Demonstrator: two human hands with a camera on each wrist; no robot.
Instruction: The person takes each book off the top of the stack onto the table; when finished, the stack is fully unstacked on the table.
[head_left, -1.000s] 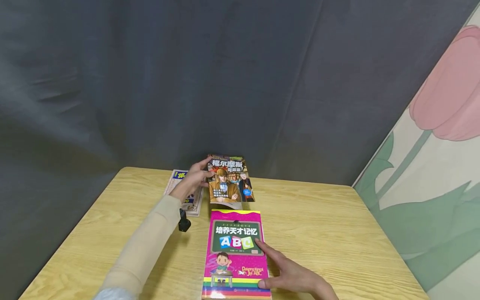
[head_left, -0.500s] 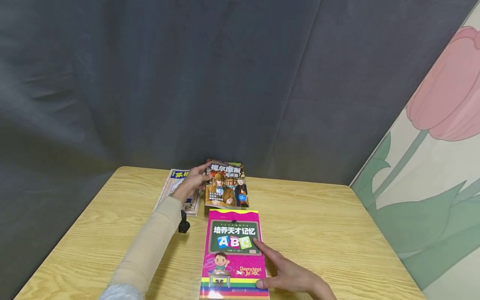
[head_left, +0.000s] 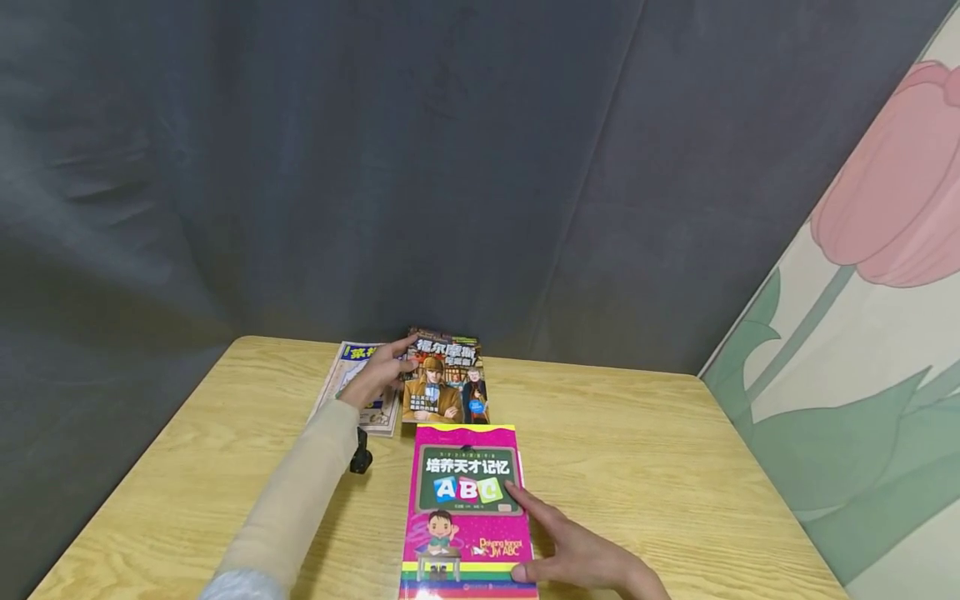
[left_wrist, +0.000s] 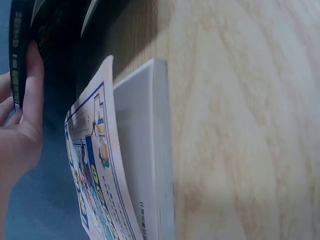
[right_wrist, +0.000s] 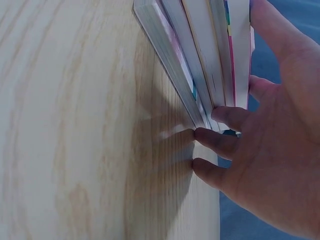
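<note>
Left hand (head_left: 377, 369) first — its thumb and fingers pinch the dark spine (left_wrist: 19, 30) of a glossy, colourfully illustrated paperback (head_left: 446, 390), just behind a glossy magenta book (head_left: 467, 533) that tops a stack of books (right_wrist: 200, 45) on the pale wooden surface (head_left: 637, 467). The right hand (head_left: 577, 552) lies spread against the stack's side and cover, not curled round anything.

With only one edge held, the paperback could twist or droop should that pinch loosen, I'd say, and its lower edge might snag on the magenta book. A sideways push could skew the loosely piled stack. The paperback's cover looks flat and busy — brown-coated figure, white Chinese title; what lies beneath it, I can't tell.
</note>
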